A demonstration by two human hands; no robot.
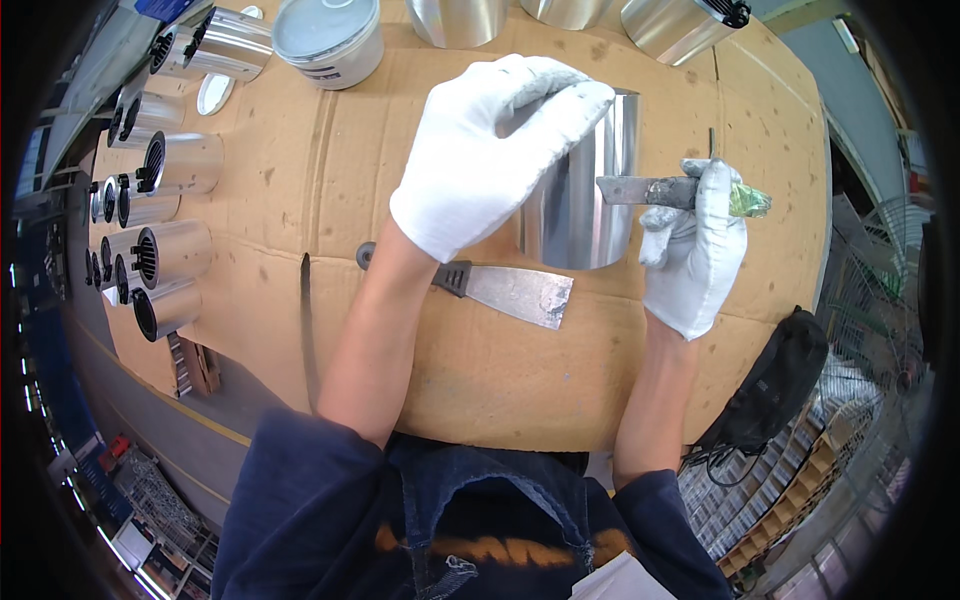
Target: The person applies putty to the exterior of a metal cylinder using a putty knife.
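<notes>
Shiny silver metal cylinder [582, 225] out on brown cardboard table covering [480, 380]. White-gloved left hand [462, 165] over its upper left part, hiding much of it; thumb and fingers drawn narrow at its far rim, cannot tell if pinching that rim. White-gloved right hand [697, 260] to its right, closed around a flat grey strip-like tool with green-wrapped end [650, 191]; grey end overlapping the cylinder's right side, contact unclear. Near side of the cylinder, to the left: broad metal scraper with dark handle [522, 295], partly hidden under left forearm. Beyond it, along the far edge: more silver cylinders [458, 18]. Farther left: white plastic tub with pale lid [345, 62], then a cluster of silver cylinders with black ends [192, 162]. Near right of it: black fabric bag [768, 375], by the table edge.
</notes>
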